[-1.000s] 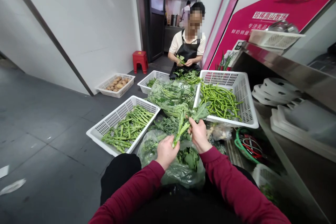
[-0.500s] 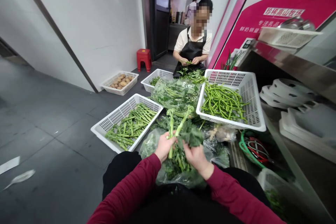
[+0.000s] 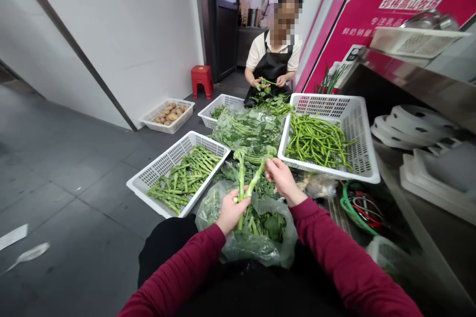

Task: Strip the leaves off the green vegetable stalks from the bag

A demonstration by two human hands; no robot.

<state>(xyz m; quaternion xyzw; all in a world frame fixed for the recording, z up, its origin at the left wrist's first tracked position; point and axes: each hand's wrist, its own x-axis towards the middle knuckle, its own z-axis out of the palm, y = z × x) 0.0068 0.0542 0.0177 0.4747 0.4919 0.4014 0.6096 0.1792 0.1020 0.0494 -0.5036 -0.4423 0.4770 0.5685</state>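
Left hand (image 3: 232, 208) clamps two stems (image 3: 256, 179); right hand (image 3: 278, 176) pinches one near its head. A loosened left grip could drop a stem into the bag (image 3: 260, 253) below.

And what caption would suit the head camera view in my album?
Left hand gripping two green stalks over a plastic bag, right hand at one stalk's tip, white baskets beyond.

There are two held stalks (image 3: 241, 168), one stool (image 3: 203, 77).
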